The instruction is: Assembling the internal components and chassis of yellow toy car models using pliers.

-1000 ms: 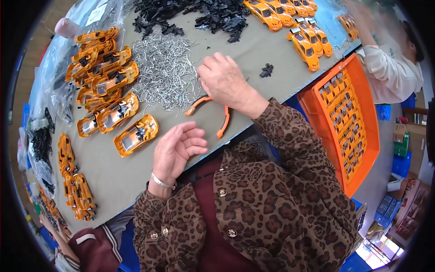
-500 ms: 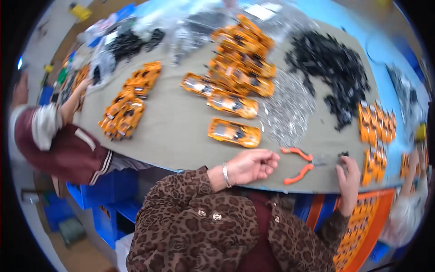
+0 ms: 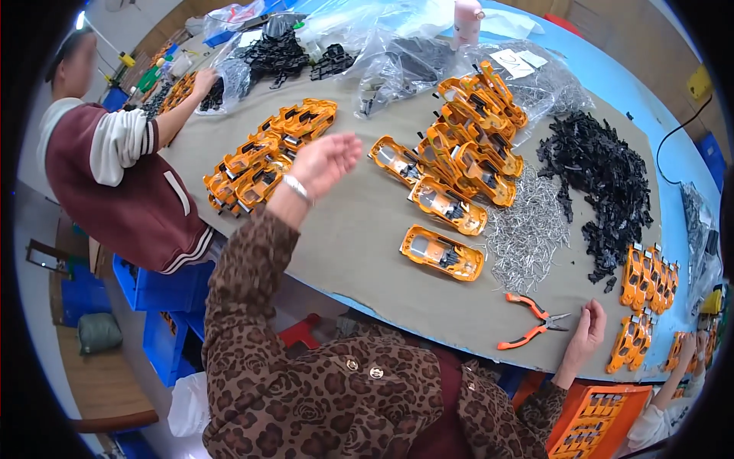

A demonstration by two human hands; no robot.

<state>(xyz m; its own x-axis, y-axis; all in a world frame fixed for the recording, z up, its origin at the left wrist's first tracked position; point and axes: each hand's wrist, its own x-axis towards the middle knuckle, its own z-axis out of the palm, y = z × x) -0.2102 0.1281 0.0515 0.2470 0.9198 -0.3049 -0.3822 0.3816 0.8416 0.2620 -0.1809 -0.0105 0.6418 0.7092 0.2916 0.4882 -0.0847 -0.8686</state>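
There is one pair of orange-and-black-handled steel pliers (image 3: 546, 323) at four o'clock, one heap of thin silvery metal pieces (image 3: 527, 229) at three, one pink bottle (image 3: 466, 26) at one; heaped orange plastic car shells (image 3: 489, 183) overlap beyond counting.

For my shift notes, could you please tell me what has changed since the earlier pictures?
The left hand moved left, from near the pliers to beside grouped shells; the right hand moved right, from over the pliers to beside their tips. The black pile stayed put.
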